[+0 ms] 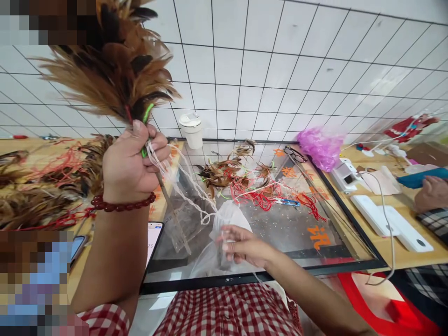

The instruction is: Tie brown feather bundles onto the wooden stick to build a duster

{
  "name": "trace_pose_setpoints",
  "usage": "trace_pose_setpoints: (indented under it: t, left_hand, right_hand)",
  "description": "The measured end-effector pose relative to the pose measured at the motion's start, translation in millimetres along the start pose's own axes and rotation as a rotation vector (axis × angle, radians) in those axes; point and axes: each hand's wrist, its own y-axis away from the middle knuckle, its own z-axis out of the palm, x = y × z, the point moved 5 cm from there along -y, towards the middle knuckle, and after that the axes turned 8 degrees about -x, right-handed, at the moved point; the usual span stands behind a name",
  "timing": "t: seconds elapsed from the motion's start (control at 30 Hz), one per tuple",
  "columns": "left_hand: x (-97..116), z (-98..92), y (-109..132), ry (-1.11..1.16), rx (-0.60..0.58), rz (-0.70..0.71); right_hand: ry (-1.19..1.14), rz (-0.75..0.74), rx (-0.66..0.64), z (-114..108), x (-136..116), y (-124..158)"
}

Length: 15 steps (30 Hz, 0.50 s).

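Note:
My left hand [131, 163] is raised and closed round the stem of a brown feather duster [112, 65], whose feathers fan out above my fist. A green tie [147, 116] and white string [182, 182] hang from the grip. The string runs down to a clear plastic bag [219, 233] lying on the glass tabletop [308, 228]. My right hand [241, 245] pinches that bag near its top. A red bead bracelet [122, 204] sits on my left wrist.
Loose feathers and red cords [252, 186] lie on the glass, with small blue snips [289, 202]. More feathers [35, 196] pile at left. A white cup [192, 129], purple bag [320, 147], phone [153, 240] and white boxes [392, 221] lie around. Another person's hand [432, 193] is at the right.

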Motion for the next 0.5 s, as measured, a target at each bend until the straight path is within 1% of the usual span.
trace_pose_setpoints:
  t: [0.03, 0.07, 0.1, 0.13, 0.17, 0.2, 0.23, 0.27, 0.3, 0.33, 0.37, 0.4, 0.43, 0.47, 0.5]
  left_hand:
    - [0.6, -1.6, -0.3, -0.008, -0.001, 0.004]
    - [1.0, -3.7, -0.2, -0.026, 0.001, 0.007]
    - [1.6, -6.1, 0.2, -0.057, 0.010, 0.013]
    - [2.3, -8.7, 1.0, -0.095, 0.021, 0.014]
    - [3.3, -11.2, 2.1, -0.135, 0.036, 0.014]
    - [4.6, -13.4, 3.4, -0.171, 0.053, 0.013]
    - [5.9, -15.0, 4.7, -0.197, 0.069, 0.013]
    - [7.1, -15.9, 5.8, -0.209, 0.083, 0.015]
    - [7.6, -15.8, 6.5, -0.209, 0.090, 0.018]
    - [7.3, -14.6, 6.9, -0.199, 0.091, 0.024]
    - [5.4, -11.8, 6.9, -0.183, 0.080, 0.025]
    - [1.3, -7.1, 6.7, -0.160, 0.053, 0.014]
    - [-5.0, -0.2, 6.4, -0.131, 0.008, -0.010]
    - [-13.1, 9.1, 6.5, -0.096, -0.051, -0.043]
    - [-23.0, 20.4, 7.1, -0.055, -0.119, -0.084]
  right_hand:
    - [-0.018, 0.016, -0.069, 0.3, -3.1, 2.2]
    - [0.050, 0.002, -0.086, -6.9, -11.4, 10.0]
    - [0.189, -0.047, -0.032, -21.1, -25.3, 22.9]
    - [0.375, -0.121, 0.097, -40.4, -44.2, 40.5]
    - [0.581, -0.200, 0.279, -61.1, -66.3, 62.4]
    - [0.771, -0.248, 0.496, -80.9, -88.4, 86.9]
    - [0.935, -0.246, 0.698, -97.2, -107.6, 110.8]
    - [1.084, -0.204, 0.842, -108.8, -123.1, 130.4]
    - [1.221, -0.137, 0.940, -116.3, -134.9, 145.0]
    - [1.345, -0.057, 0.971, -120.1, -142.9, 153.0]
    - [1.451, 0.016, 0.949, -120.9, -147.9, 155.2]
    - [1.533, 0.059, 0.902, -119.0, -151.4, 153.1]
    - [1.583, 0.057, 0.844, -114.7, -154.6, 147.9]
    - [1.601, 0.006, 0.784, -108.1, -158.8, 140.8]
    - [1.591, -0.087, 0.740, -99.8, -164.7, 133.3]
